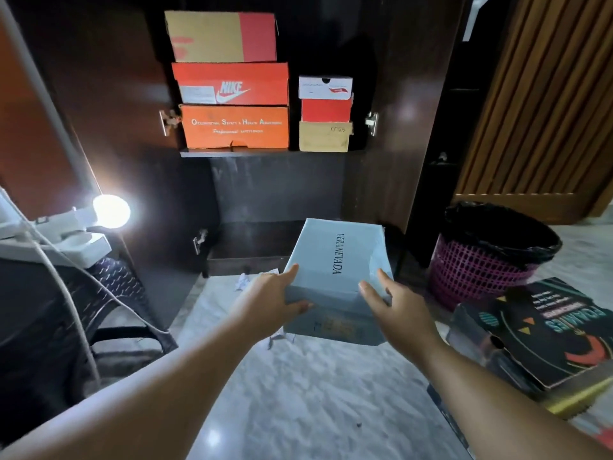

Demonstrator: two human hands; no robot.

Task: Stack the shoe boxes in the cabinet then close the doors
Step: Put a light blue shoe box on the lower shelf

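Readable markings, located relative to the cabinet shelf [262,153]:

1. Pale blue box [335,280], below and in front of the shelf: lid carries "VERANEVADA" in black capitals, running lengthwise. The small print on its near end is too blurred to read.
2. Orange box [235,127], standing on the shelf at its left: "Occupational Safety & Health Administration" in white, with a second line starting "Professional"; the remainder is illegible.
3. Red-orange box [232,84], directly above item 2: "NIKE" with the swoosh logo in white, beside an unreadable white label.
4. Tan box [324,137], on the shelf at its right: handwritten mark, not decipherable.
5. Black box [544,330], far right of the shelf on the floor: print appears upside down and unreadable.
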